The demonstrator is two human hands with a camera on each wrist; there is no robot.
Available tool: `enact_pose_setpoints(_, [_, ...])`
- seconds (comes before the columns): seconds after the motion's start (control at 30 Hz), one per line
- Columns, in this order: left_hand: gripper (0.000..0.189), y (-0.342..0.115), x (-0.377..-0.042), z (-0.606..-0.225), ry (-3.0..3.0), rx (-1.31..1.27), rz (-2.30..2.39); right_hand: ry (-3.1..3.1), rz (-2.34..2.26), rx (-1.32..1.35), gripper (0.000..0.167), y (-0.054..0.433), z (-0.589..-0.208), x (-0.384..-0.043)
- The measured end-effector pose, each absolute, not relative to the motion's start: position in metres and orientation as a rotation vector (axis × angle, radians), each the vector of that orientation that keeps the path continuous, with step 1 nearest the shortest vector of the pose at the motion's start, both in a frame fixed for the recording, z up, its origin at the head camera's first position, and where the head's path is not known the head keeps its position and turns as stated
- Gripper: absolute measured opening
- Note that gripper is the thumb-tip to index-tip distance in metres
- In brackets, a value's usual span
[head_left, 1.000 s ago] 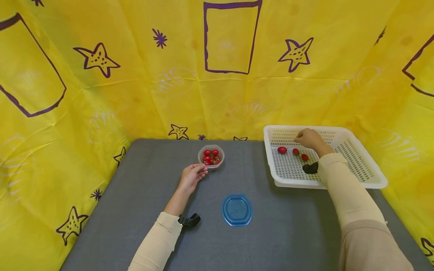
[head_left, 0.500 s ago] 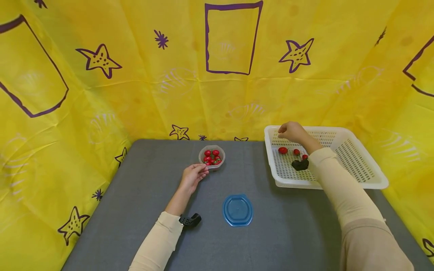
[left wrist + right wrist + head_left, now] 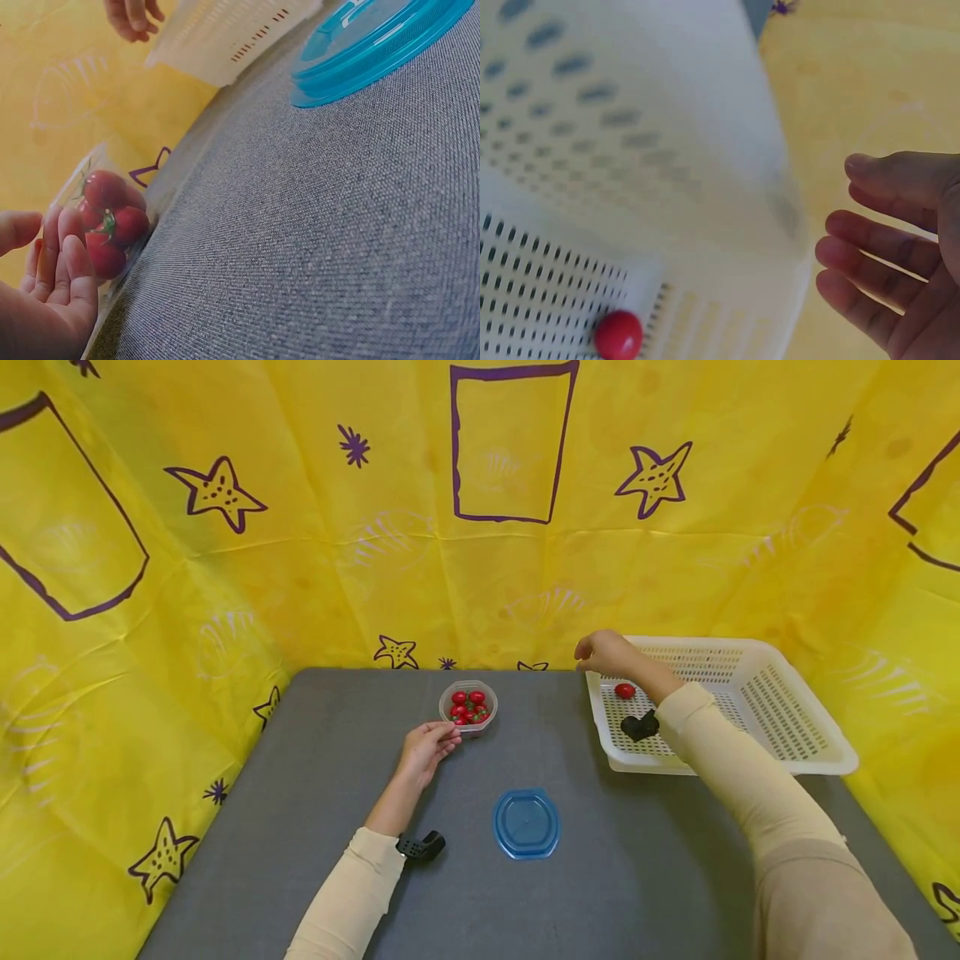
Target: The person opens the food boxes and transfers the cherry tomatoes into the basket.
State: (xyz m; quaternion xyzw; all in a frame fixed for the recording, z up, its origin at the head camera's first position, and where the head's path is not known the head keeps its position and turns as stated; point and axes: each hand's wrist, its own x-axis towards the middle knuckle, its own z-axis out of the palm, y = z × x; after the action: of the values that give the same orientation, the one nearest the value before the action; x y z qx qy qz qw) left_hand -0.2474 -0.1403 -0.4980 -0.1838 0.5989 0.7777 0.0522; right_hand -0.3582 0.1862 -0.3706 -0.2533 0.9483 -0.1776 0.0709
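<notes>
My left hand [image 3: 426, 750] has its fingertips at the near rim of a small clear container [image 3: 487, 724]. Red cherry tomatoes [image 3: 105, 187], at least one with a green stem, fill the container. In the left wrist view thumb and fingers are apart, fingers lightly bent beside its wall. My right hand [image 3: 609, 654] is over the back left corner of a white perforated basket [image 3: 795, 760]. Nothing shows between its spread, relaxed fingers [image 3: 855, 300] in the right wrist view. One tomato [image 3: 625, 691] lies in the basket below this hand; the right forearm covers part of the basket floor.
A blue lid [image 3: 527, 823] lies on the grey table [image 3: 300, 827], nearer than the container. Yellow patterned cloth [image 3: 300, 585] rises behind the table and along both sides. Black wrist devices [image 3: 420, 847] are on both wrists.
My right hand has moved left across the basket to its left edge, and its forearm now hides two red fruits seen earlier. My left hand has stayed at the container.
</notes>
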Motion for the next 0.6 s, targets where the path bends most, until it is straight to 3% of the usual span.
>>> enact_pose_setpoints(0.6, [0.018, -0.142, -0.247, -0.497, 1.847, -0.556, 2.339, 2.78, -0.572, -0.933, 0.021, 0.137, -0.373, -0.345])
